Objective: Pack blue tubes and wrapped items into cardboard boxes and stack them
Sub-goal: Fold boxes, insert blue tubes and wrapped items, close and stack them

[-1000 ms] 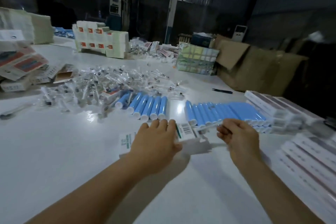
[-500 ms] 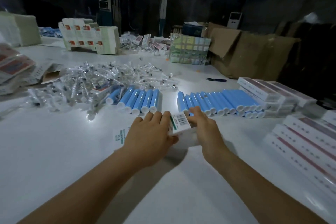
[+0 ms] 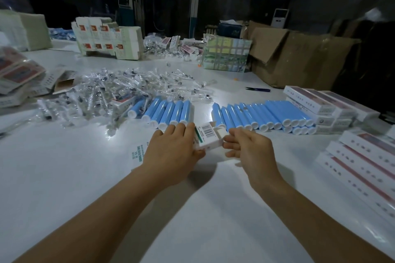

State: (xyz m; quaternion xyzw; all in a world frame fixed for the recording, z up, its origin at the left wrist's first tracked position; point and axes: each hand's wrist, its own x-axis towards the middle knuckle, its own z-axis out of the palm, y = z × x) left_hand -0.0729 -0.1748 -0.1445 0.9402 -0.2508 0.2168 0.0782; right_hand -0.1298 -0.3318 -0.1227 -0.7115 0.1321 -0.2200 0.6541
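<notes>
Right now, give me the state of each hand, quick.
Left hand: holding the small white box, fingers over its top, thumb underneath.
Right hand: fingertips at the box's open end flap; whether they pinch it cannot be told.

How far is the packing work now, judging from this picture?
Done: filled boxes are stacked on the right, with more rows nearer the camera. In hand: the left hand holds a small carton while the right hand's fingers work at its open end flap. Left: two rows of blue tubes and a pile of wrapped items lie unpacked.
</notes>
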